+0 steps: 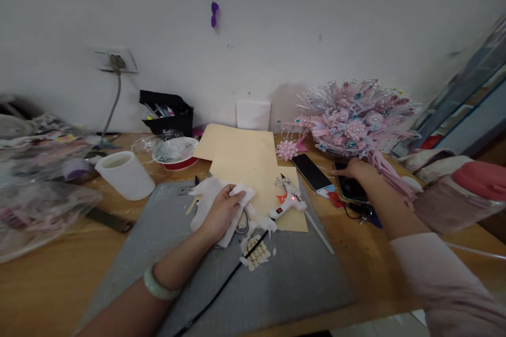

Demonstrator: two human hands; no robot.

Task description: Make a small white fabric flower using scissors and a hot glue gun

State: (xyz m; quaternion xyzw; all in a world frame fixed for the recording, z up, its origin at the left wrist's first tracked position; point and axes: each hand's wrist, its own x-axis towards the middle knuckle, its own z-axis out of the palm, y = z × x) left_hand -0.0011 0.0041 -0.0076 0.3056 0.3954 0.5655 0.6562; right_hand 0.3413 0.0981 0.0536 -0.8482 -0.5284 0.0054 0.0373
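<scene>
Head view: steady the white wad (247, 194) gripped in left fingers (226, 196); lightly touch the phone (353, 190) beneath right fingers (343, 171) (cannot tell whether gripping); avoid glue gun (286, 207) between.

Wooden table (39, 295); on it grey mat (308, 284); 2 phones (311, 171); white cylinder (128, 179); red-sided bowl (179, 165); black pouch (168, 126)

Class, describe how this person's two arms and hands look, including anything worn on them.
The left hand wears no glove; a smooth, rounded, pale green bangle circles the forearm behind it, with no sleeve in view there. The right hand is gloveless too; a pale pinkish sleeve ends partway down that arm.
</scene>
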